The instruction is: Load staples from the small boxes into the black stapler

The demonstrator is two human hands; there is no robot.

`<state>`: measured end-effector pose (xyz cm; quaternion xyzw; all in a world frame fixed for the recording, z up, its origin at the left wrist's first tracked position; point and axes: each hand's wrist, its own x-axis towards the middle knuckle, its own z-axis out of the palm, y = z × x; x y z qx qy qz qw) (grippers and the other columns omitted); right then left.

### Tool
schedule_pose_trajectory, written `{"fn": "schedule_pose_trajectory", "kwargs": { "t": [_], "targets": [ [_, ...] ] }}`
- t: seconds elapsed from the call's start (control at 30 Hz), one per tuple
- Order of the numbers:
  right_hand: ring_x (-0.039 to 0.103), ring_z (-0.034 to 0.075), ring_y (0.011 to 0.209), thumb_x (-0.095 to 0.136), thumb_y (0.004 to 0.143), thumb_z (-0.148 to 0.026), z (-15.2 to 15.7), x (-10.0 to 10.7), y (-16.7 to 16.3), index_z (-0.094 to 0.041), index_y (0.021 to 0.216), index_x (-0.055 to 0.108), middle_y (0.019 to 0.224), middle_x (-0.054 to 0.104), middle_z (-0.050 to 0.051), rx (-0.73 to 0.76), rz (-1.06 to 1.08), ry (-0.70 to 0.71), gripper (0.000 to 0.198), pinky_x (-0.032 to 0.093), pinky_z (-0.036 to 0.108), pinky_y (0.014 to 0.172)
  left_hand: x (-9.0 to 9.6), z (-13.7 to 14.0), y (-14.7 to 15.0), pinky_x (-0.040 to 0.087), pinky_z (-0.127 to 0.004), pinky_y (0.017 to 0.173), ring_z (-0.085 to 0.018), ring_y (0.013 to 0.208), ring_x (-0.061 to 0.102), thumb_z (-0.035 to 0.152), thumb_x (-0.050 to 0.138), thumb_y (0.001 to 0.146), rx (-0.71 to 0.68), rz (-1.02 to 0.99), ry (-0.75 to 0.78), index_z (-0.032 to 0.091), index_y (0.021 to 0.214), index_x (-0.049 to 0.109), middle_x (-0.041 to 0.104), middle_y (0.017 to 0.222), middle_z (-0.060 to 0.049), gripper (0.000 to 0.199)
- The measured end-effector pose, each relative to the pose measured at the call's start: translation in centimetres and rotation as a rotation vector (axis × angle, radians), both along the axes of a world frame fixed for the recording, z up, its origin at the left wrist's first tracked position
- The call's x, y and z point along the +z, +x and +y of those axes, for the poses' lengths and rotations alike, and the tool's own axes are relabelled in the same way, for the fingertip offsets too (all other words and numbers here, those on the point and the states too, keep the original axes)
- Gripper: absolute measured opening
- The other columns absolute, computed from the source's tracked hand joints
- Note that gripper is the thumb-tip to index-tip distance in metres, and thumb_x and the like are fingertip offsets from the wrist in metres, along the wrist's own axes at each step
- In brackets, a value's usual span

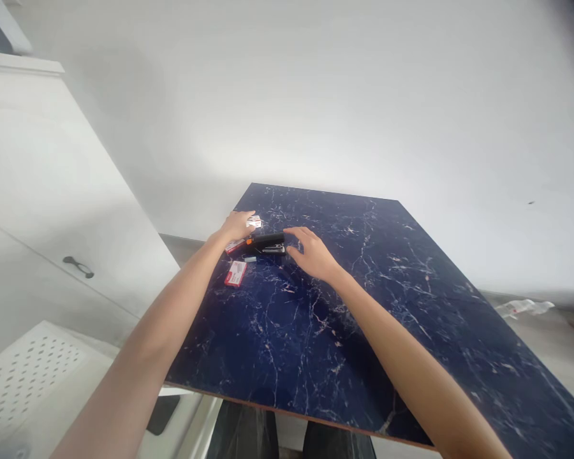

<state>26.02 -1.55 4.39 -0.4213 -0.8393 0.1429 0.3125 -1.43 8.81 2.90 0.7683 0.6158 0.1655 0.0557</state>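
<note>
A black stapler [270,240] with an orange part lies on the dark blue marbled table [325,344]. My right hand [313,254] is at the stapler's right end, thumb and fingers apart; whether the fingertips touch it is hard to tell. Just beyond the stapler's left end, my left hand [236,226] has its thumb and fingers closed around a small red-and-white box [255,221]. Another red-and-white box [234,246] shows partly below that hand. Nearer to me lie a short grey strip of staples [250,259] and a red-and-white staple box [236,273].
A white cabinet [52,178] with a dark handle [78,266] stands to the left, above a white perforated panel [33,376]. Behind the table rises a pale wall [316,95]. A clear plastic wrapper [526,308] lies beyond the right edge.
</note>
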Motion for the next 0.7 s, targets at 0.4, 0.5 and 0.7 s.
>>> {"fn": "schedule_pose_trajectory", "kwargs": {
  "t": [0.4, 0.5, 0.7],
  "targets": [
    [0.058, 0.03, 0.129, 0.047, 0.102, -0.026, -5.6, -3.1, 9.7, -0.024, 0.14, 0.059, 0.142, 0.061, 0.011, 0.015, -0.344, -0.101, 0.041, 0.049, 0.051, 0.109, 0.9, -5.4, 0.9, 0.046, -0.043, 0.106, -0.029, 0.127, 0.058, 0.044, 0.042, 0.102, 0.006, -0.169, 0.12, 0.021, 0.139, 0.06, 0.062, 0.141, -0.012, 0.047],
    [0.057, 0.033, 0.131, 0.042, 0.103, -0.021, -6.5, -3.3, 8.5, -0.018, 0.14, 0.06, 0.144, 0.058, 0.016, -0.036, -0.48, -0.011, 0.042, 0.048, 0.051, 0.11, 1.2, -8.1, 2.0, 0.047, -0.047, 0.106, -0.03, 0.122, 0.059, 0.043, 0.048, 0.1, -0.132, -0.116, 0.215, 0.023, 0.132, 0.065, 0.066, 0.133, -0.01, 0.041],
    [0.051, 0.037, 0.136, 0.038, 0.102, -0.014, -7.8, -4.0, 7.0, -0.009, 0.144, 0.056, 0.146, 0.054, 0.023, -0.099, -0.579, 0.069, 0.046, 0.048, 0.052, 0.11, 0.8, -12.1, 5.5, 0.038, -0.051, 0.117, -0.029, 0.133, 0.053, 0.041, 0.05, 0.102, -0.412, -0.053, 0.285, 0.027, 0.132, 0.065, 0.062, 0.139, -0.007, 0.037]
  ]
}}
